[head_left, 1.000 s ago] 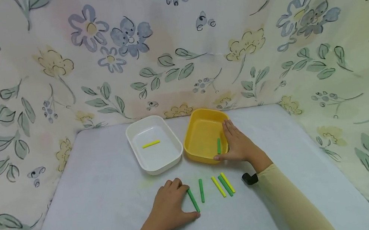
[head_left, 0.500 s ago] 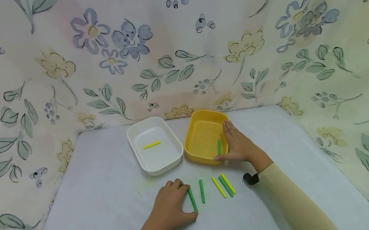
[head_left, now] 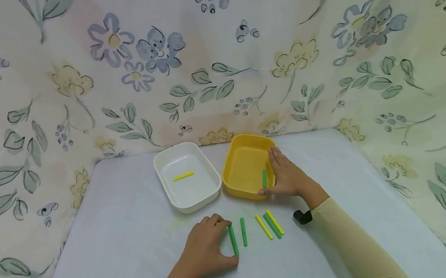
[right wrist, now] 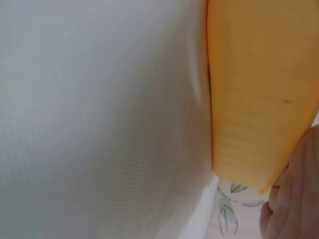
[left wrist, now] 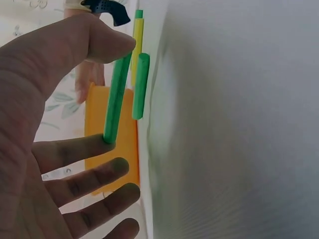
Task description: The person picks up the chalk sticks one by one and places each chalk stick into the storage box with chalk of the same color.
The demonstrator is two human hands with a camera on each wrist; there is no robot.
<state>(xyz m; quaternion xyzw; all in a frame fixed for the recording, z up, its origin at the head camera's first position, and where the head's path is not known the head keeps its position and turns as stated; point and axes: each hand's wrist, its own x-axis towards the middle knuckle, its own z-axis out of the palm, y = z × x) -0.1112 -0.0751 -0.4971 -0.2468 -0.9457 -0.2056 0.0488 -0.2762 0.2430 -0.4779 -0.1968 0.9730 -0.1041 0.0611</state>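
Observation:
My left hand (head_left: 207,245) pinches a slim green stick (head_left: 233,241) end to end, thumb at the near end and index finger at the far end. In the left wrist view the other fingers (left wrist: 92,181) spread away from this stick. My right hand (head_left: 291,177) rests along the right side of a yellow tray (head_left: 243,161), fingers straight and thumb at its front corner. A green stick (head_left: 264,178) lies inside that tray. Right of the pinched stick, another green stick (head_left: 243,232) lies on the cloth.
Farther right lie a yellow stick (head_left: 263,227), a green stick (head_left: 272,226) and a second yellow stick (head_left: 275,222), close together. A white tray (head_left: 196,194) holding one yellow stick (head_left: 184,176) stands left of the yellow tray. Flowered fabric (head_left: 203,109) hangs behind the white-covered table (head_left: 115,241).
The green stick in my left hand has turned slightly, so it points more straight away from me. My right hand has stayed at the yellow tray.

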